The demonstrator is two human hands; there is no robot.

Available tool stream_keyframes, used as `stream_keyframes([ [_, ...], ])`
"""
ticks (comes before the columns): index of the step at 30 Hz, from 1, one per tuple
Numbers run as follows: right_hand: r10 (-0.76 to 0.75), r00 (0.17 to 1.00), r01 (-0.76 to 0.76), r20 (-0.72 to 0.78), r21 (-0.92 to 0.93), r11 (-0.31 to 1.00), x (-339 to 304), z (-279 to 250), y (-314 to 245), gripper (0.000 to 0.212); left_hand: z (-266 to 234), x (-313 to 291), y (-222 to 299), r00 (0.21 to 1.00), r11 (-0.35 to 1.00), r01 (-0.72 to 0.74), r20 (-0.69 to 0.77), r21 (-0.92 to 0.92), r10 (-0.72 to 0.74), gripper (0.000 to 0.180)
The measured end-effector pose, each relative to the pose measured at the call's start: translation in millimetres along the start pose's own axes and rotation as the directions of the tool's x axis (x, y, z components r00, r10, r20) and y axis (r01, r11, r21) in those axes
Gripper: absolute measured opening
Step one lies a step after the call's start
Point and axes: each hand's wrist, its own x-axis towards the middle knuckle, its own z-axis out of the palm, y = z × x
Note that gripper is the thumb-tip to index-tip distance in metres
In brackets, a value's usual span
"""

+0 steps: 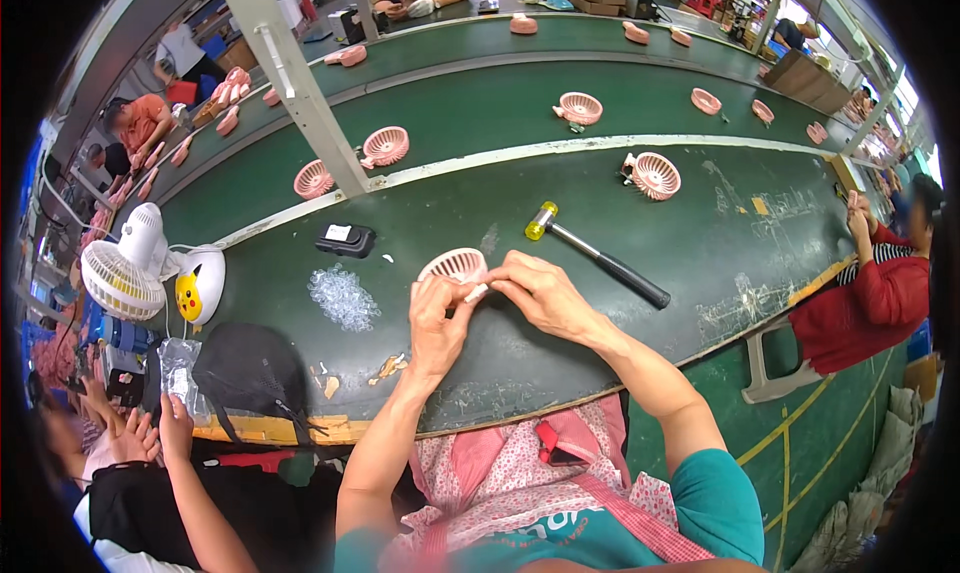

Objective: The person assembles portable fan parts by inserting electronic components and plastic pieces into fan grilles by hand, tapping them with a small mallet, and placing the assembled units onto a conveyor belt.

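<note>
The left hand (437, 311) is closed, its thumb and curled fingers gripping the near side of a pink fan part (455, 264). The part lies just beyond that hand's knuckles and to the left of the right hand's fingertips, its round mouth tilted upward. A short white piece (477, 293) juts out beside the left thumb. The right hand (540, 291) has its fingertips drawn together at the part's right edge (whether they pinch anything is too small to tell).

As for materials, at the far left stands a desk fan (125, 278) with a glossy white wire-like cage. Next comes a smooth, rounded white object (201, 288) bearing a yellow cartoon face, then a soft black fabric bag (250, 373) slumped at the table edge. A loose heap of clear plastic bits (343, 298) glistens below a dark, round-cornered box (345, 239) with a pale label. The pink part looks like moulded plastic, a shallow bowl with slotted ribs. To the right lies a hammer (600, 257) with a translucent yellow head, a metal shaft and a black grip, on the scuffed dark green tabletop (745, 258).
</note>
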Motion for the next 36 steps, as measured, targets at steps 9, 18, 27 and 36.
stream_keyframes([
  [9,0.139,0.989,-0.147,0.048,0.246,0.958,-1,-6,-13,0.014,-5,0,4,0.974,0.902,0.207,0.169,-0.380,-0.152,0.012],
  [18,0.434,0.893,-0.374,-0.116,0.342,0.862,9,-10,9,0.020,7,0,3,0.999,1.000,0.024,0.022,-0.011,-0.023,0.048],
  [27,0.062,0.993,-0.027,0.098,-0.326,0.945,-14,-28,30,0.022,3,-22,5,0.942,0.890,-0.279,0.284,0.361,0.180,0.039],
  [36,0.209,0.965,-0.262,-0.161,-0.659,0.705,-58,-67,66,0.031,8,-28,11,0.942,0.872,-0.295,0.273,0.390,0.197,0.042],
])
